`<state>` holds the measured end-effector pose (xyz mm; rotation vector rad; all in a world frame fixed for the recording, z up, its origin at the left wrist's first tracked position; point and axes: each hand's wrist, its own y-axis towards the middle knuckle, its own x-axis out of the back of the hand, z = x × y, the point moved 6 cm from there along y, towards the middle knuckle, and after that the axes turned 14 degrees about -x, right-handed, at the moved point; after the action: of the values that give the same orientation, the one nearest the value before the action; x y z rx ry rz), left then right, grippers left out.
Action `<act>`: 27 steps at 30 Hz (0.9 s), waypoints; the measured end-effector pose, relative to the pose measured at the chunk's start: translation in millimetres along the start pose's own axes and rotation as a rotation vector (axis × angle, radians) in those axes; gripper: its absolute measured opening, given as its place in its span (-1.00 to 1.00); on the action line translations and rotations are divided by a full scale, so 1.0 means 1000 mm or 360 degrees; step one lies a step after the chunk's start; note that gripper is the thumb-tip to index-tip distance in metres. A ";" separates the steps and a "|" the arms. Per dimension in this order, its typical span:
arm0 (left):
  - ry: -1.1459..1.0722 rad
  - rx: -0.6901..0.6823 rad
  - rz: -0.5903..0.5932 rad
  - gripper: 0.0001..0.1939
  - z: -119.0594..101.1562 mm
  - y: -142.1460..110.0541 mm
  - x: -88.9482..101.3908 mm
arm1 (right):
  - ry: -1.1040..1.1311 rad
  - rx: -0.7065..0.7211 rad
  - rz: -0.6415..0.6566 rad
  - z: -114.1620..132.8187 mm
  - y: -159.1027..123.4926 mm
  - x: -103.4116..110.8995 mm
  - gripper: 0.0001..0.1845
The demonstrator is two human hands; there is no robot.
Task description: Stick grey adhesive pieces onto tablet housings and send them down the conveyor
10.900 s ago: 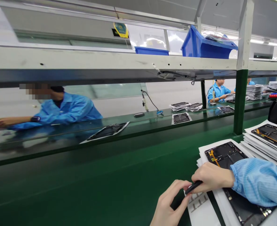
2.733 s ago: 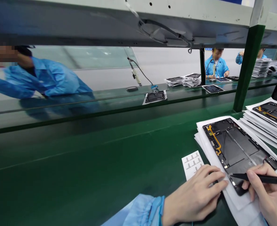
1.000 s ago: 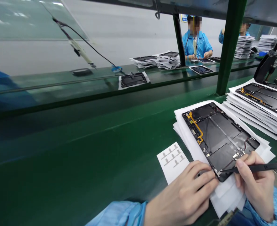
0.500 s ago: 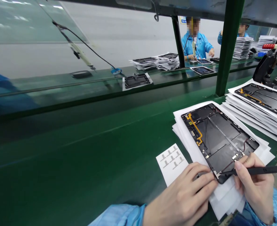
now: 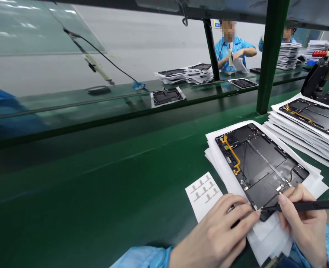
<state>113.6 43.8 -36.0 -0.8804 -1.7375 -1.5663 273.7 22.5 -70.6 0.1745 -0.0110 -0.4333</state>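
Observation:
An opened tablet back chassis (image 5: 261,165) lies on a pile of white paper sheets (image 5: 226,156), showing black panels, a yellow flex cable and thin wires. My right hand (image 5: 304,227) is shut on black tweezers (image 5: 301,207), whose tip is at the tablet's near corner. My left hand (image 5: 217,234) lies beside that corner, its fingertips against the tablet's edge. It hides part of a white sheet of small grey T-shaped labels (image 5: 203,191). The tablet's nearest corner is partly hidden by my fingers and the tweezers.
A taller pile of tablets on paper (image 5: 309,130) stands at right, behind a green post (image 5: 270,56). A far belt carries a tablet on paper (image 5: 167,96). Beyond it, a co-worker (image 5: 233,48) handles a sheet. Further stacks stand behind.
The tablet on the far belt has slid right. The co-worker across has lifted a white sheet. My hands and the tweezers have shifted only slightly at the tablet's corner.

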 end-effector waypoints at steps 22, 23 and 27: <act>-0.0103 -0.0006 0.0044 -0.72 -0.003 0.001 -0.003 | 0.0099 -0.0078 0.0053 0.004 -0.001 -0.004 -0.75; -0.0093 0.0003 0.0051 -0.72 -0.003 0.001 -0.003 | 0.0120 -0.0067 0.0040 0.005 -0.001 -0.003 -0.76; -0.0062 0.0030 0.0070 -0.71 -0.005 -0.001 -0.005 | 0.0072 -0.0232 0.0006 0.002 -0.003 -0.006 -0.73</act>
<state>115.4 38.6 -40.2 -0.9392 -1.7456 -1.5112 266.8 22.3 -68.6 0.0405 0.0643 -0.4246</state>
